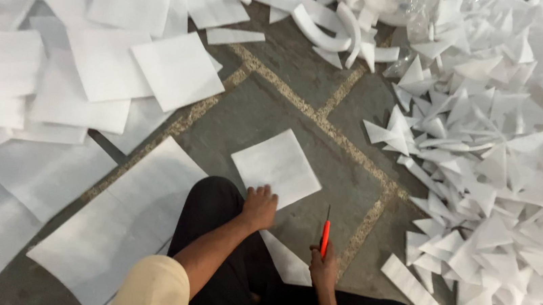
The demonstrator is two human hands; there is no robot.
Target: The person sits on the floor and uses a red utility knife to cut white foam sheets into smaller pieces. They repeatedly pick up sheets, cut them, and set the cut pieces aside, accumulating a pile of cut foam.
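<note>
On the far left of the stone floor (270,105): loose white square sheets (112,52), overlapping in a spread, with larger white sheets (113,223) lying nearer the knee. At centre, one white foam square (276,167) flat on the floor, tilted like a diamond; left hand (259,207) resting on its near corner, fingers (260,191) together and pressed down on it, not gripping. Just right, right hand (323,267) closed round orange-handled scissors (326,232), blade pointing away, tip near the square's right corner. Top centre, curved white foam strips (319,28) beside a clear plastic bag (397,3). Far right, large heap of white triangular offcuts (502,165).
</note>
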